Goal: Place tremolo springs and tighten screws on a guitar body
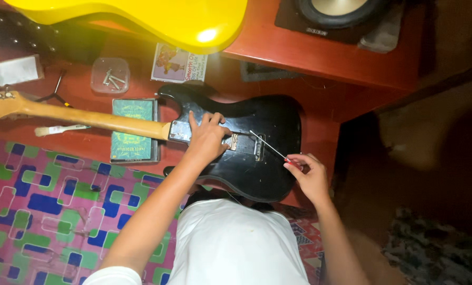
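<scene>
The left hand (207,138) rests on the guitar body (270,174), which lies back up on the floor, just right of the neck plate (179,131). The neck (83,117) runs off to that hand's left, crossing over a booklet (133,140). Beyond the neck lie a small tub (110,75) with screws (113,80) in it and a card (178,64); a brush (62,129) lies nearer, far left. The right hand (310,177) sits at the body's right edge, pinching a thin rod (267,143) that slants up-left over the body toward the left hand. Beyond both hands a second guitar (157,18) lies on a low table (320,55), with a speaker (339,13) to its right. A mat (41,211) lies near and left of the left arm.
</scene>
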